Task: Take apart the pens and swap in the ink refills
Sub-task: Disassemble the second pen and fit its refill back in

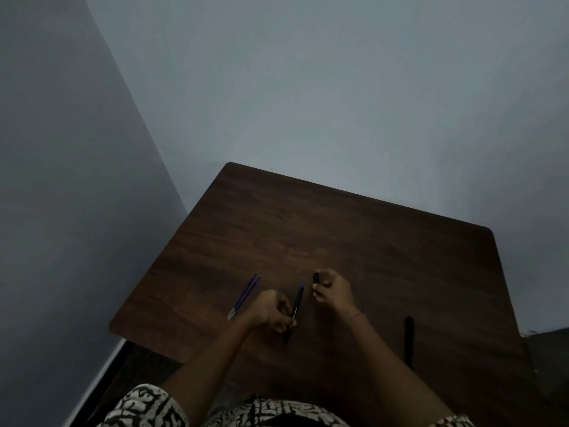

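Note:
My left hand (271,309) grips a black pen barrel (296,306) near its lower part; a blue refill tip sticks out of the barrel's far end. Just to the right, my right hand (334,289) is closed around a small black pen piece (316,277), a cap or tip section, held apart from the barrel. Two blue ink refills (244,295) lie side by side on the dark wooden table (338,229), left of my left hand. Another black pen (409,339) lies on the table at the right, untouched.
The table stands against a pale wall, with a corner of the room to the left. The table's left edge and front-left corner are near the refills. My patterned sleeves show at the bottom.

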Demonstrator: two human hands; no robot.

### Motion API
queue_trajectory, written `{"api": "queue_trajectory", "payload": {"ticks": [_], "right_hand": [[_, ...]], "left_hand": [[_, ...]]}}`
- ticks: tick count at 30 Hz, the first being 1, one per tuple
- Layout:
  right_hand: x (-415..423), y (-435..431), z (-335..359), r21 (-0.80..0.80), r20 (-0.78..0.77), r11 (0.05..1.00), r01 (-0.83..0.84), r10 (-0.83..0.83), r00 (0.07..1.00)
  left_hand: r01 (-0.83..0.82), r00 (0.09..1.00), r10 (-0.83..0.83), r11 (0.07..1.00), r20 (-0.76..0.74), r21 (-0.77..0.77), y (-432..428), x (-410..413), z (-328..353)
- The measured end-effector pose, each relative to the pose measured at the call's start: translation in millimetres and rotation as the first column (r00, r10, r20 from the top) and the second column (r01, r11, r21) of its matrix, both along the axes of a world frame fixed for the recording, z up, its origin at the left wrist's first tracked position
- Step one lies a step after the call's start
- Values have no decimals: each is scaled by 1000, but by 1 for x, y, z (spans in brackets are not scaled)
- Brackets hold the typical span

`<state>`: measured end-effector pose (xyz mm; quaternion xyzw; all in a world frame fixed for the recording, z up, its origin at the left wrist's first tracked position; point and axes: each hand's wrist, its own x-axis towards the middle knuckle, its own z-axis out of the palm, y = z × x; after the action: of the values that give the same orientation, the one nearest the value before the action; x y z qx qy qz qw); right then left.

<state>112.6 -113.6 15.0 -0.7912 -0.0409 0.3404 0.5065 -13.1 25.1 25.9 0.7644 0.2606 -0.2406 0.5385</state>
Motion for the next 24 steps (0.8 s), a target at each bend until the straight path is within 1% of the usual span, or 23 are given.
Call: {"api": "queue_trajectory", "payload": {"ticks": [2,4,9,13,15,18,24], "right_hand": [[2,-6,3,120,-123,988,92,-77,989],[4,-13,7,198,-187,965,171,-134,973],[9,-24,14,253,-231,904,346,-291,928],[13,-30,16,264,-212,869,419,-371,904],[14,-33,16,249,-190,880,404,-365,912],[15,-37,14,224,-142,920,322,-296,945],[11,-39,16,162,-103,968,194,-179,978]], "left_hand": [[20,1000,-20,1000,-8,-1,-4,4,0],[51,999,-50,999,-13,8,-9,8,1],[91,996,-91,996,6,0,-22,18,5],[132,991,-133,991,16,8,-31,25,8],[147,989,-147,989,13,1,-34,27,8],[153,988,-153,988,17,-4,-37,30,8],[162,987,-163,986,15,26,-36,35,9]]}}
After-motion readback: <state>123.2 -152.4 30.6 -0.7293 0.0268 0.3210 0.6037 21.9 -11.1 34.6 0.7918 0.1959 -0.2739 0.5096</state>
